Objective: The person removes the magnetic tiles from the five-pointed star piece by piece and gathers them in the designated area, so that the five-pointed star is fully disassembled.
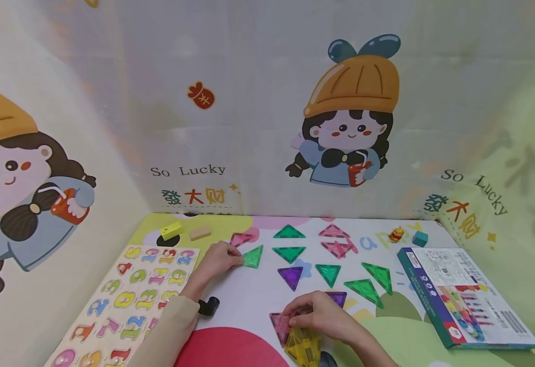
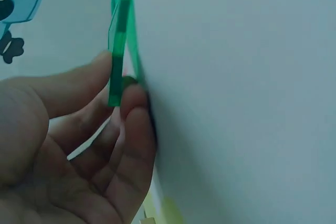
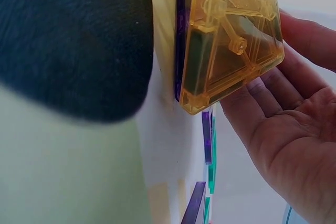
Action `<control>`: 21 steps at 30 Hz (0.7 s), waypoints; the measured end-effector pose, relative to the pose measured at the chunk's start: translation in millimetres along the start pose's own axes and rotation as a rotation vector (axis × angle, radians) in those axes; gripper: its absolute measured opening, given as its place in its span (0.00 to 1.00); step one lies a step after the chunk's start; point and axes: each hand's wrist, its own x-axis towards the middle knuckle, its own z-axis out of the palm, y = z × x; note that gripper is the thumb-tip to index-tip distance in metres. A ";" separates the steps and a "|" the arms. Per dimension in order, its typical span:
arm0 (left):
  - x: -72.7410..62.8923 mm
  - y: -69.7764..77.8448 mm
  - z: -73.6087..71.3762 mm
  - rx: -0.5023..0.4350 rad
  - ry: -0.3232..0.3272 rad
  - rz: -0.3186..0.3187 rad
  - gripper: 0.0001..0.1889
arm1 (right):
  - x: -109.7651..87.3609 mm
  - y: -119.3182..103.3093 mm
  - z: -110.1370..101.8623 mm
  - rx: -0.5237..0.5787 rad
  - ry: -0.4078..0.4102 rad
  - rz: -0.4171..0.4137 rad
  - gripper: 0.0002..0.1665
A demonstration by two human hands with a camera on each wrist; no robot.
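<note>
My left hand (image 1: 220, 261) pinches a green triangular magnetic tile (image 1: 253, 257) by its edge, thumb on one side and fingers on the other; in the left wrist view the green tile (image 2: 118, 51) stands edge-on. Near the front, my right hand (image 1: 319, 317) has its thumb and fingertips curled at a pink triangular tile (image 1: 278, 326). Beside that lies a cluster of yellow translucent tiles (image 1: 305, 349). Up close, the yellow tiles (image 3: 239, 45) hide the right fingertips, and a purple tile edge (image 3: 181, 40) runs along their side.
Several green tiles (image 1: 289, 254), pink tiles (image 1: 335, 231) and purple tiles (image 1: 290, 278) lie in the middle. A number puzzle board (image 1: 123, 290) fills the left, with a black object (image 1: 209, 306) beside it. At right is a boxed set (image 1: 466, 298); a small bear figure (image 1: 396, 234) and blue block (image 1: 420, 238) sit behind.
</note>
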 end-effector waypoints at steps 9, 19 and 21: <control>-14.0 2.2 -2.3 0.080 0.117 -0.019 0.11 | -0.9 -0.3 -1.1 -0.015 -0.010 -0.015 0.10; -48.0 18.1 -2.2 0.035 0.021 0.091 0.09 | 0.7 -0.8 -1.3 -0.007 0.049 -0.008 0.09; -55.0 22.4 1.9 0.019 -0.061 0.150 0.06 | 1.2 -1.5 -0.2 -0.009 0.060 -0.002 0.09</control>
